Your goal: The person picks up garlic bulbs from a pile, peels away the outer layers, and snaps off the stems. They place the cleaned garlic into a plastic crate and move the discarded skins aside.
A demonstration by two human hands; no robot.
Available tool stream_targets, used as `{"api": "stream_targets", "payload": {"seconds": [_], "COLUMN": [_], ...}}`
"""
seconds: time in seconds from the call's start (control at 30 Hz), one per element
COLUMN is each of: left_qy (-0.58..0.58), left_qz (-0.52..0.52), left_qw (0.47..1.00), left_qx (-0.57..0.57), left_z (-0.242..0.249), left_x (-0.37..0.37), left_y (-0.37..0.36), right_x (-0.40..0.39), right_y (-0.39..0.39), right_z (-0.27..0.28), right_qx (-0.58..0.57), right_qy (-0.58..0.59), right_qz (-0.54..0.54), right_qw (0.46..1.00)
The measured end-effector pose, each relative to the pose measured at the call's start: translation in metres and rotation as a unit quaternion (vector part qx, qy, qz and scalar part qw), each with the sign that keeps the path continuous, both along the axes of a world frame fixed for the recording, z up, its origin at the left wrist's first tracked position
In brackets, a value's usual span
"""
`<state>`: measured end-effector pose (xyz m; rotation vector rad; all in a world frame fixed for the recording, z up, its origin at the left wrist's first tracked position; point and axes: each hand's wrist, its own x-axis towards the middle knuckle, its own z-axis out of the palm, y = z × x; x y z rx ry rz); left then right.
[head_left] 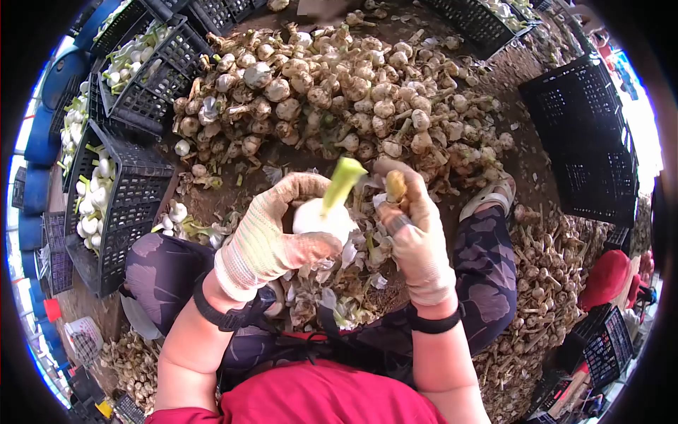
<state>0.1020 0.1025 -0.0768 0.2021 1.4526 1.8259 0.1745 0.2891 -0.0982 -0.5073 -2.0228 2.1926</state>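
Note:
My left hand (272, 237), in a striped knit glove, is wrapped around a peeled white garlic bulb (319, 218). The bulb's cut green stem points up and to the right. Close beside it, my gloved right hand (418, 240) pinches a small yellowish-brown knobbed piece (395, 186) between thumb and fingers; I cannot tell what that piece is. Below both hands, loose garlic skins (339, 290) cover the ground between my knees. A large heap of unpeeled garlic (339, 92), dusted with soil, lies just beyond my hands.
To the left, black crates (127, 205) hold clean white garlic bulbs. A few cleaned bulbs (173, 215) lie by my left knee. Another black crate (583, 138) stands at the right. More unpeeled garlic (540, 283) spreads beside my right leg, near a red rounded object (606, 278).

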Motion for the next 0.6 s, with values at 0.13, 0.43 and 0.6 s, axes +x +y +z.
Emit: {"api": "stream_targets", "payload": {"seconds": [0.13, 0.43, 0.6], "left_qy": [0.269, 0.032, 0.422], "left_qz": [0.012, 0.005, -0.004], "left_qw": [0.956, 0.999, 0.903], "left_qx": [-0.112, 0.013, -0.083], "left_z": [-0.007, 0.004, -0.004], "left_x": [0.0, 0.001, 0.001], "left_y": [0.002, 0.003, 0.008], "right_x": [0.004, 0.008, 0.011], "right_y": [-0.007, -0.012, -0.023], "right_z": [0.016, 0.022, 0.001], "right_qx": [-0.144, -0.182, -0.292], "right_qy": [-0.019, -0.039, -0.019], "right_qz": [0.081, 0.04, -0.006], "right_qw": [0.986, 0.982, 0.956]}}
